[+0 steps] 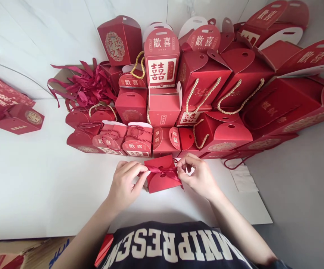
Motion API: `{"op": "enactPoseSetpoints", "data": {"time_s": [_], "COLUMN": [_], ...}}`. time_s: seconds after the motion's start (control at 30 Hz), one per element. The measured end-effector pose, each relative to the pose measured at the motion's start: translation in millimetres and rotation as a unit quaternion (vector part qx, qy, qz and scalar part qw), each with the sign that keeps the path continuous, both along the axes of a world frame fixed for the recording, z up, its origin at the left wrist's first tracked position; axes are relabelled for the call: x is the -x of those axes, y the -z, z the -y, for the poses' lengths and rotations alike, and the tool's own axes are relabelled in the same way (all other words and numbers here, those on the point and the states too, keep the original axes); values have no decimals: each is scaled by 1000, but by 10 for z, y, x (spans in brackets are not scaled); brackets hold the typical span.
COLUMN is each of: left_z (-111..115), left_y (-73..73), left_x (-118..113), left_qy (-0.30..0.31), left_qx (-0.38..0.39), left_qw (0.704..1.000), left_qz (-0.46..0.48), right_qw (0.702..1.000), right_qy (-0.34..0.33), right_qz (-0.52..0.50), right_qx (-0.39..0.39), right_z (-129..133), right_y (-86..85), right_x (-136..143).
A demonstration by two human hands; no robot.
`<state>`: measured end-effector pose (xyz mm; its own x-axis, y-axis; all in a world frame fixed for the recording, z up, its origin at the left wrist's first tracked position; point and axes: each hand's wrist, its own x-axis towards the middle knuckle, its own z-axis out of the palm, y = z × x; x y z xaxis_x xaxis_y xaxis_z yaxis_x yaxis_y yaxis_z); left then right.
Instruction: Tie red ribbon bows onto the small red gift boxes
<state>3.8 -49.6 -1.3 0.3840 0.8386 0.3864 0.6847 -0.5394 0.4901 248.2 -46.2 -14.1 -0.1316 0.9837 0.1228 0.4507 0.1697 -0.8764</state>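
Note:
A small red gift box [162, 185] stands on the white table in front of me. Across its folded top runs a dark red ribbon [163, 172], knotted or looped near the middle. My left hand [130, 179] pinches the ribbon on the left side of the box between thumb and forefinger. On the right side, my right hand [197, 173] pinches the other part of the ribbon, fingers curled. A bit of beige cord [145, 186] shows at the box's left edge, mostly hidden.
Red gift boxes [162, 104] are stacked along the wall just beyond my hands, several with rope handles. Loose ribbons [90, 84] fill a cardboard box at the back left. More red boxes [24, 118] sit far left. A carton [30, 254] stands below the table's front edge [39, 237].

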Motion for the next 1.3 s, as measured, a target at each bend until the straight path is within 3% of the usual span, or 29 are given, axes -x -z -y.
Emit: {"op": "enactPoseSetpoints", "data": {"time_s": [0.13,0.27,0.33,0.5,0.63,0.8,0.93,1.13,1.3], "left_z": [16,-37,-57,-63,-68,-132,-210,-305,-383], "left_y": [127,141,113,30,-21,-80,-84,-108,-144], "left_x": [-25,-48,-46,2,81,157,202,250,221], "left_qy": [-58,-70,-29,146,149,104,131,160,155], "left_qx": [-51,-19,9,35,33,24,-27,-90,-129], "left_qw": [997,997,999,983,982,992,991,978,966], "left_qz": [0,7,38,102,116,64,-18,-99,-159], "right_qw": [999,999,998,998,998,991,980,965,961], "right_qy": [25,-35,-57,-53,-68,-130,-196,-247,-260], "right_qz": [17,20,20,26,14,16,39,33,27], "right_qx": [-17,2,15,6,4,-9,-4,79,93], "right_z": [0,-9,-10,-5,-31,-130,-218,-294,-316], "right_y": [11,-2,-6,17,-7,-115,-169,-178,-195], "right_x": [29,16,-3,-21,-36,-46,-38,-37,-41]}}
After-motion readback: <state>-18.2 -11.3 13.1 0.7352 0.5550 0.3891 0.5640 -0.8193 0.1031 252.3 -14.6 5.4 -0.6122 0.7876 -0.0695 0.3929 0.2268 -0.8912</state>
